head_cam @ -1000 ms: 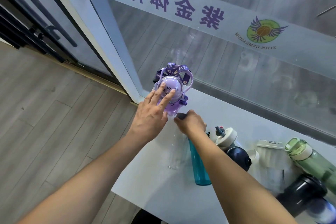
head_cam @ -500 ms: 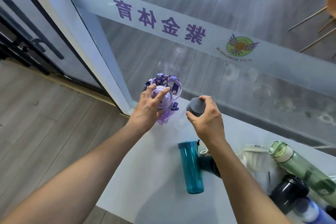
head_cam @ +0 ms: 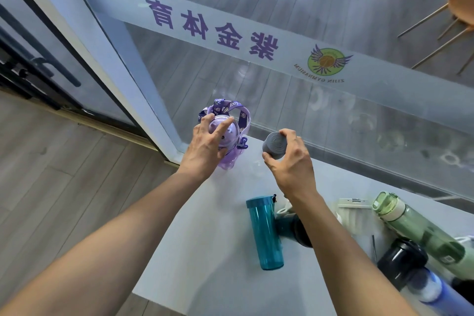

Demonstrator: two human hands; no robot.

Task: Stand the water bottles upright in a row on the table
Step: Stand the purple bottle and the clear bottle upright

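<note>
Watching from my remote seat, I judged the risk sat at the table's [head_cam: 205, 238] far left corner. The purple bottle [head_cam: 232, 159] stood upright there, just beside the left edge and close to the glass wall [head_cam: 282, 100], so a careless nudge could tip it off onto the floor. Its strap [head_cam: 230, 106] looped over the lid, and a finger could snag in it and drag the bottle over.

My left hand [head_cam: 207, 146] was spread fairly wide over the purple bottle's domed lid, fingertips curled on it and thumb down the side, gripping it from above.

To the right, my right hand [head_cam: 289, 159] held a clear bottle with a grey cap [head_cam: 275, 145], fingers and thumb wrapped snugly round the cap. The see-through body below was hard to make out, so I could not tell whether its base had met the table. If it had not, letting go would topple it, perhaps into the purple one.

Nearer the front edge a teal bottle [head_cam: 265, 236] lay on its side, touching a dark bottle [head_cam: 298, 232] half hidden behind my right forearm. Toward the right edge, a green bottle [head_cam: 410, 226], a black-capped bottle [head_cam: 401, 263] and a blue bottle [head_cam: 433, 290] lay crowded together. Being round, any could roll when disturbed.
</note>
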